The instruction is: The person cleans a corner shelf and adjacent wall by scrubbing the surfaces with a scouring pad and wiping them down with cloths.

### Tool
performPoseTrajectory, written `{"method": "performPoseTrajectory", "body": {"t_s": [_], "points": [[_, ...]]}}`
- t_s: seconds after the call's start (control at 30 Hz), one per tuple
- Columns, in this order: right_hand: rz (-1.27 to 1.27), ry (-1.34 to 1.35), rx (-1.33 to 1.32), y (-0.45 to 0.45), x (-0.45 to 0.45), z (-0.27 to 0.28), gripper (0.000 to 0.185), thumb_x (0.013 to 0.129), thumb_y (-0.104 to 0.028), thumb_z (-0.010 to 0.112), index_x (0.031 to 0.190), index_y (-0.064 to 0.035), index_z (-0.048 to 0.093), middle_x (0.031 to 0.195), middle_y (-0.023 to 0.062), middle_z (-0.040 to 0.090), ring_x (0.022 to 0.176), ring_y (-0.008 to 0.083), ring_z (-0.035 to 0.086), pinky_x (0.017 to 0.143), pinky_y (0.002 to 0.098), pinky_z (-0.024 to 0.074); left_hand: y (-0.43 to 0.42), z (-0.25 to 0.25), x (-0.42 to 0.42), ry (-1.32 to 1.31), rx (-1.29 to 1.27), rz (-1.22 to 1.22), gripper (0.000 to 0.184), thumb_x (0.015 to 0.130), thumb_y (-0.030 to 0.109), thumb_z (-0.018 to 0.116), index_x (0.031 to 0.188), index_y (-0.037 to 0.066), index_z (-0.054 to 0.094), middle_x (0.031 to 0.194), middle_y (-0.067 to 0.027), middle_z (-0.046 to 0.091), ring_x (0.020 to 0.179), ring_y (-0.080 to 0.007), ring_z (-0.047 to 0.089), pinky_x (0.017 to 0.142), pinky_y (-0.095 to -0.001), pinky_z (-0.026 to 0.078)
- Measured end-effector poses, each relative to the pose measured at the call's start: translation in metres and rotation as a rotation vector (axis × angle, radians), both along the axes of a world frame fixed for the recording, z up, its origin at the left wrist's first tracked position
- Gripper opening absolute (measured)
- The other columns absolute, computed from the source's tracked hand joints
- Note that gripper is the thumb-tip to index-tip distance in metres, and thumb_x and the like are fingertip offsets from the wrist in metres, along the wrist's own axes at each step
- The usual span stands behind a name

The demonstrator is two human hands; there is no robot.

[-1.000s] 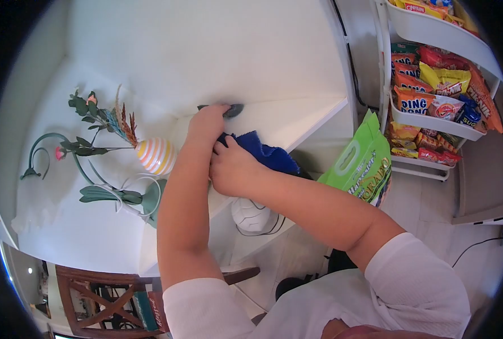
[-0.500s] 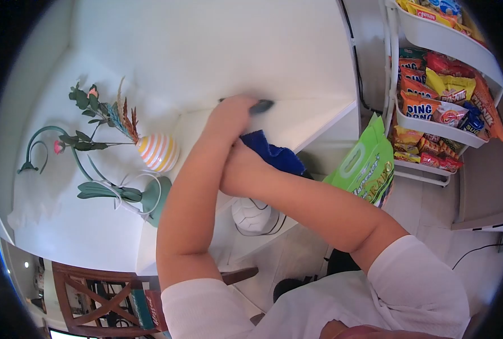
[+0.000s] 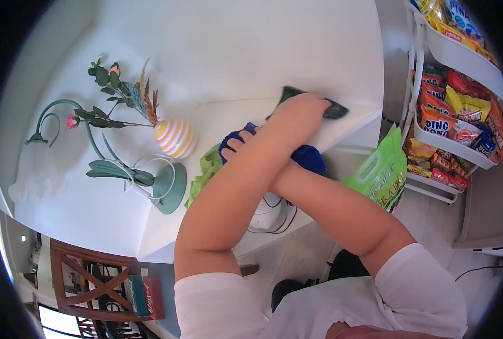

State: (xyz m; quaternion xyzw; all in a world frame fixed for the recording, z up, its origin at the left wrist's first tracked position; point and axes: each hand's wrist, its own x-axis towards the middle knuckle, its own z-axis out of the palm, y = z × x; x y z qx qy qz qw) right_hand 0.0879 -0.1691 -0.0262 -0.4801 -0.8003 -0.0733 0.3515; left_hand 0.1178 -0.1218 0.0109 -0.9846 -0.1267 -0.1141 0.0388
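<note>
My arms cross over a white shelf point(image 3: 217, 118). My left hand point(image 3: 308, 116), on the far right of the shelf beside the white back panel, grips a dark green cloth point(image 3: 336, 111) that sticks out on both sides. Below and to the left, my right hand point(image 3: 237, 146) has its fingers curled on a blue cloth point(image 3: 311, 158); my left forearm hides part of this hand. A light green cloth point(image 3: 209, 164) lies left of the blue one.
A striped vase point(image 3: 175, 139) with flowers and a green lamp point(image 3: 171, 189) stand at the left. A white ball-like object point(image 3: 264, 217) with a black cord is below my arms. Right are a green bag point(image 3: 378, 169) and a snack cart point(image 3: 452, 133); lower left, a wooden chair point(image 3: 93, 285).
My left hand has slid right along the shelf with the dark cloth. My right hand, previously hidden behind the left arm, shows again on the blue cloth. The light green cloth has come into view.
</note>
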Motion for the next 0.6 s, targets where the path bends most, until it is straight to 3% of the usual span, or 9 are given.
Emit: {"method": "performPoseTrajectory", "body": {"t_s": [0.07,0.17,0.2,0.4,0.6], "points": [[0.077,0.114,0.053,0.011,-0.005,-0.008,0.038,0.082,-0.033,0.050,0.110,-0.0080,0.056,0.106,0.0110,0.057,0.106,0.0295,0.049,0.093,0.0492,0.0357,0.027,0.000,-0.019,0.068,0.056,0.124,0.030,0.078,0.002,0.045,0.102,0.004,0.065,0.104,-0.0124,0.063,0.099,-0.0297,0.059,0.087,-0.0387,0.047],[-0.075,-0.108,0.140,0.006,-0.002,-0.016,0.039,0.084,-0.027,0.048,0.116,-0.0050,0.054,0.111,0.0116,0.057,0.111,0.0305,0.048,0.096,0.0480,0.0337,0.070,0.009,-0.049,0.186,0.035,0.273,0.043,0.073,0.000,0.045,0.113,0.005,0.061,0.118,-0.0133,0.059,0.107,-0.0307,0.055,0.095,-0.0379,0.042],[-0.073,-0.237,-0.100,-0.008,0.003,0.007,0.040,0.084,-0.023,0.048,0.118,-0.0032,0.053,0.115,0.0123,0.056,0.113,0.0321,0.047,0.098,0.0468,0.0326,0.082,0.009,-0.057,0.167,0.013,0.305,0.043,0.073,0.001,0.045,0.113,0.006,0.061,0.118,-0.0129,0.059,0.108,-0.0305,0.055,0.095,-0.0379,0.042],[-0.045,-0.079,-0.091,-0.008,0.000,0.005,0.036,0.085,-0.023,0.052,0.115,-0.0045,0.054,0.116,0.0121,0.054,0.115,0.0320,0.045,0.098,0.0462,0.0331,0.131,0.001,-0.102,0.058,0.032,0.408,0.041,0.074,0.002,0.046,0.112,0.006,0.061,0.117,-0.0124,0.059,0.108,-0.0302,0.055,0.095,-0.0386,0.043],[-0.031,-0.038,-0.057,-0.007,0.000,0.002,0.034,0.085,-0.023,0.053,0.113,-0.0044,0.055,0.114,0.0112,0.053,0.115,0.0317,0.046,0.097,0.0477,0.0345,0.171,0.004,-0.127,0.302,0.152,0.803,0.035,0.080,0.006,0.043,0.109,0.007,0.063,0.113,-0.0150,0.060,0.108,-0.0299,0.055,0.094,-0.0400,0.044]]}}
